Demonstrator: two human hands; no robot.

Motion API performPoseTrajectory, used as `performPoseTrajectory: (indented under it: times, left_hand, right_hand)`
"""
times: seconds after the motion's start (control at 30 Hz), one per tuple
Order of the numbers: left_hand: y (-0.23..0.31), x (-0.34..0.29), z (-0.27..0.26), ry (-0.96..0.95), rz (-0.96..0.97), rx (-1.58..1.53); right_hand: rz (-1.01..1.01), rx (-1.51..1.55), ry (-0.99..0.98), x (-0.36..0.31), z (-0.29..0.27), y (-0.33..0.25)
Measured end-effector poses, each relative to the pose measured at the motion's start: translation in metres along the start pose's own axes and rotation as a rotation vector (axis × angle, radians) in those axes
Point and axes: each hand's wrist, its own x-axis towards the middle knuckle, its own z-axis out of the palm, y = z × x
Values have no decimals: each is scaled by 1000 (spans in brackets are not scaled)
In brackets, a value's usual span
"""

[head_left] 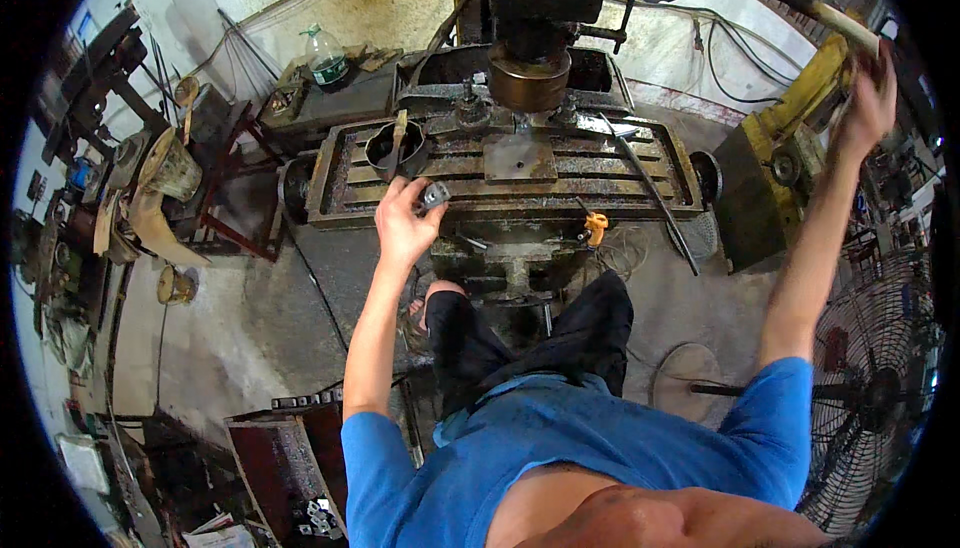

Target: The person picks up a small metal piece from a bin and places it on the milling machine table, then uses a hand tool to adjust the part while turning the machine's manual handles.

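Note:
My left hand (pixel 402 225) is closed on a small grey metal part (pixel 433 196) with a rounded opening, held in front of the milling machine's table (pixel 330 210). Just beyond it sits a dark round pot (pixel 380 149) with a wooden-handled brush (pixel 399 134) standing in it. High at the right, my right hand (pixel 868 108) has its fingers round the pale end of a long lever (pixel 845 26) that runs from the machine head. Above the slotted table hangs the wide round spindle (pixel 530 80). Below the spindle lies a flat square plate (pixel 520 158) with a small hole.
A long metal bar (pixel 650 188) slants over the table's front edge. Near it hangs an orange air gun (pixel 595 229). A large fan (pixel 880 398) stands at right. At left are a bucket (pixel 172 166), a plastic bottle (pixel 325 58) and a bin (pixel 285 468) holding metal parts.

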Motion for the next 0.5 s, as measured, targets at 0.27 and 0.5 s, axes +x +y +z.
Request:
performPoseTrajectory:
  times: [0.27,0.5]
  left_hand:
    - [-28,-21,3,-15,77,66]
    - [-19,-26,-11,-117,-532,-868]
  right_hand:
    - [1163,-7,-1020,-412,-46,26]
    - [1539,239,-721,-512,-3,36]
